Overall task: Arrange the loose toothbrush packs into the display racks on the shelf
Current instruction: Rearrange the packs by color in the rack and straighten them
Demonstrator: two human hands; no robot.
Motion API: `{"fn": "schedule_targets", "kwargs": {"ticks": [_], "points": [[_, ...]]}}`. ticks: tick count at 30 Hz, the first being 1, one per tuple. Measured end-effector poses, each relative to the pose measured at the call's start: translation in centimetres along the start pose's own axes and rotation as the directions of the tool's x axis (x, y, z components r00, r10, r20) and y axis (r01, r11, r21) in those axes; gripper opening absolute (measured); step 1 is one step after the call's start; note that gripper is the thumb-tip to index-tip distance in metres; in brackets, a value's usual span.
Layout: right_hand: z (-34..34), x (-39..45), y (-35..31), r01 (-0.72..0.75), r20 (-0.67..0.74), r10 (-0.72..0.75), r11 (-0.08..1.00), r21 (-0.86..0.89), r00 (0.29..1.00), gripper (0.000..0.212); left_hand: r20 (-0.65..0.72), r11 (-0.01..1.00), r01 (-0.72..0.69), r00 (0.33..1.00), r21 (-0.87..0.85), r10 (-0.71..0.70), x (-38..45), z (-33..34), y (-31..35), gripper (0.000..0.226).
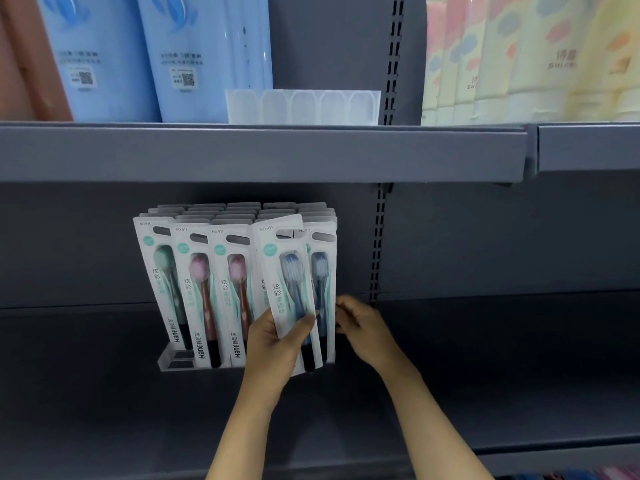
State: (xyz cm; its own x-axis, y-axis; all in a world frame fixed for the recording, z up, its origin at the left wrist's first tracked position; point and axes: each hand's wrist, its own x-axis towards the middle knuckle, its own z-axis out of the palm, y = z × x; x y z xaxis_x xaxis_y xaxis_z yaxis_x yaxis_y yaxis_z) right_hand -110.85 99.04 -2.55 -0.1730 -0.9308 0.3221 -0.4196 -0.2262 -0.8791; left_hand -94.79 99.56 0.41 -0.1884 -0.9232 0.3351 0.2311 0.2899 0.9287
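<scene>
In the head view, the display rack (173,360) on the shelf (86,375) was seen almost filled, rows of packs standing in its slots. One blue toothbrush pack (284,271), tilted toward eleven o'clock, was gripped low down by the left hand (277,344) and judged not yet seated. At three o'clock of it, the right hand (360,327) was curled at the rightmost pack's edge; whether it was pinched could not be told. Little was judged left.

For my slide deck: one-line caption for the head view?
Left hand slots a blue toothbrush pack into the rack; right hand steadies the row.
</scene>
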Motion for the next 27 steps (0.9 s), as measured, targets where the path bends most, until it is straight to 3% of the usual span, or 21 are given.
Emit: {"fn": "schedule_targets", "kwargs": {"ticks": [11, 15, 17, 22, 27], "points": [[-0.5, 0.1, 0.1, -0.007, 0.012, 0.007, 0.999, -0.044, 1.000, 0.022, -0.062, 1.000, 0.026, 0.998, -0.001, -0.026, 0.2, -0.3, 0.1, 0.017], [-1.1, 0.4, -0.2, -0.052, -0.078, 0.057, 0.996, 0.069, 0.995, 0.026, -0.049, 1.000, 0.024, 0.998, -0.014, -0.025, 0.2, -0.3, 0.2, 0.019], [-1.4, 0.9, 0.0, -0.041, -0.106, 0.045, 0.998, 0.040, 0.993, 0.022, -0.051, 1.000, 0.020, 0.998, -0.024, -0.022, 0.2, -0.4, 0.2, 0.020], [-0.9, 1.6, 0.9, -0.077, 0.022, 0.078, 0.996, -0.033, 0.997, 0.027, -0.053, 1.000, 0.012, 0.999, -0.015, -0.012, 0.3, -0.6, 0.3, 0.020], [-0.9, 1.2, 1.4, -0.136, 0.132, 0.131, 0.990, 0.032, 0.983, 0.027, -0.053, 1.000, 0.006, 0.999, -0.006, -0.006, 0.4, -0.7, 0.2, 0.020]]}}
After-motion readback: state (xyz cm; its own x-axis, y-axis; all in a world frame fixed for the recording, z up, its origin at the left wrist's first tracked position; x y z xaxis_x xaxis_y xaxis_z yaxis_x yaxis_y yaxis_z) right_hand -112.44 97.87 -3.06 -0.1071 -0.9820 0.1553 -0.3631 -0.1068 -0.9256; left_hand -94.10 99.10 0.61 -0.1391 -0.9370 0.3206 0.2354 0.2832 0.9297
